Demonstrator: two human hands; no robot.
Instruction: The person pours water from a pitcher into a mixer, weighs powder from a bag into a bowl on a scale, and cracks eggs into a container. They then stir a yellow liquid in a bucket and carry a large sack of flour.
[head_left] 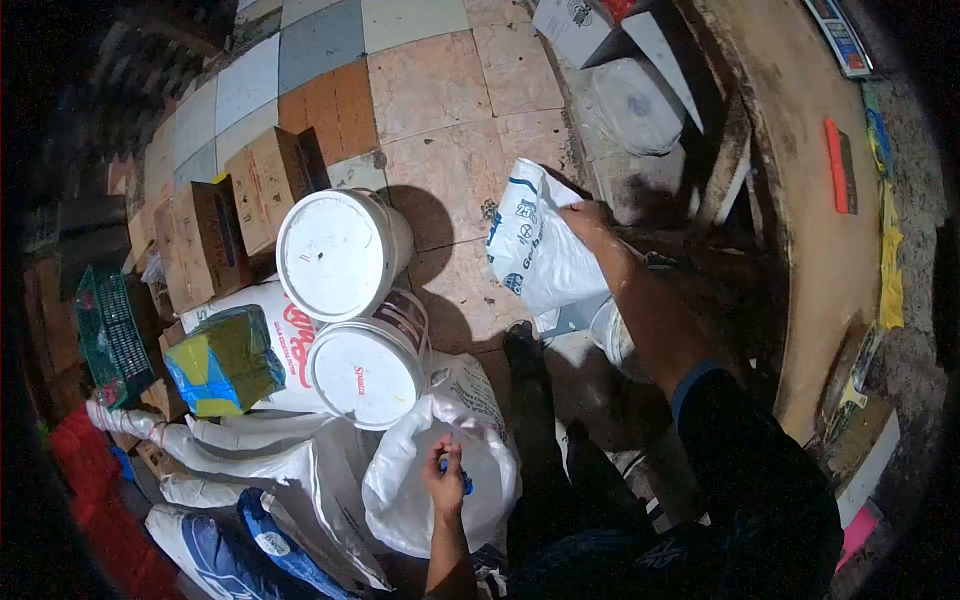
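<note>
My right hand (588,219) is closed on the upper edge of a white woven sack (540,245) with blue print, and the sack hangs down from it over the floor. My left hand (445,474) is over the mouth of an open white sack (392,505), its fingers curled around a small blue object (467,484). Most of that object is covered by the hand, and I cannot tell its kind. Pale contents show inside the open sack. Close behind that sack stands a lidded white bucket (362,378) with red lettering.
A second lidded bucket (325,257) stands beyond the first. Cardboard boxes (263,190), a taped yellow-and-blue parcel (222,362) and filled sacks (200,550) line the left. On the right runs a tan counter (785,130) with an orange-and-grey strip (840,168) on it. Tiles (440,160) cover the floor ahead.
</note>
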